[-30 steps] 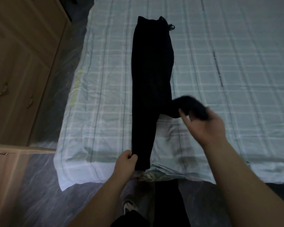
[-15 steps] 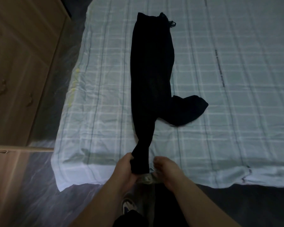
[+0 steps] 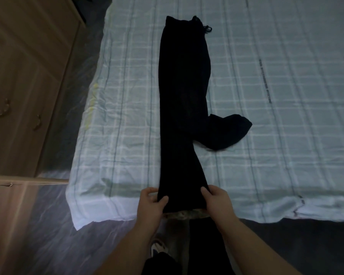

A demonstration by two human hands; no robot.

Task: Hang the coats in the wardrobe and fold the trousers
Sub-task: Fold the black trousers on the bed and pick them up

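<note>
Black trousers (image 3: 184, 92) lie lengthwise on the bed (image 3: 276, 96), waistband and drawstring at the far end. One leg runs straight to the bed's near edge. The other leg bends out to the right and lies loose. My left hand (image 3: 151, 204) pinches the left side of the near hem. My right hand (image 3: 216, 201) grips its right side. Between them the hem is spread flat at the mattress edge.
A wooden wardrobe (image 3: 24, 80) with metal handles stands to the left across a narrow strip of floor. Its open door edge (image 3: 28, 180) juts out at lower left. The bed's checked sheet stretches far to the right. My shoe (image 3: 158, 248) shows below.
My right hand let go of the bent leg, which dropped to the sheet, and came down to the near hem. Both hands now hold that hem spread wider.
</note>
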